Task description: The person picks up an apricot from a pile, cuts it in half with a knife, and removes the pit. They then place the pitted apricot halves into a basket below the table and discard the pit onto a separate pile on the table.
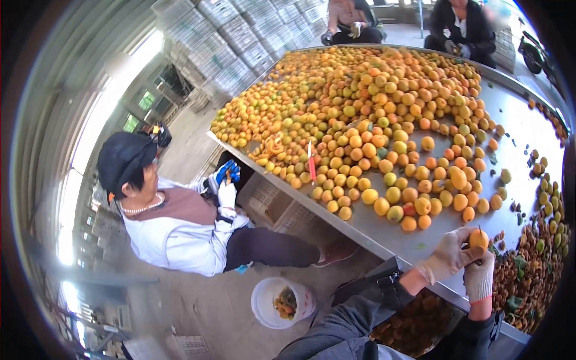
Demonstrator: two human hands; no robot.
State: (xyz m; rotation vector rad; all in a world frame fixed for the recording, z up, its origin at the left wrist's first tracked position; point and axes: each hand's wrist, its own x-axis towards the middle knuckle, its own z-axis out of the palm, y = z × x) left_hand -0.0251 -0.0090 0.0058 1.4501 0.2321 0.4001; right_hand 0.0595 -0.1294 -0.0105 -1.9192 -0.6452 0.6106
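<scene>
An orange apricot [479, 239] is held over the near right part of the metal sorting table [372, 237]. My left hand [449, 255], in a pale work glove, curls its fingers against the fruit's left side. From below, my right hand [478, 277], also gloved, closes up against the same fruit. A thin dark sliver stands up at the top of the apricot; I cannot tell whether it is a stem or a blade tip. Loose apricots [414, 192] lie just beyond my hands. To the right spreads a heap of brown fruit scraps and leaves [531, 282].
A red-handled knife [311, 165] lies among the piled apricots. At left, a person in a white jacket [174, 222] holds something in gloved hands. Two more people sit at the far edge. On the floor are a white bucket [264, 300] and plastic crates [264, 195]; stacked crates [231, 42] stand behind.
</scene>
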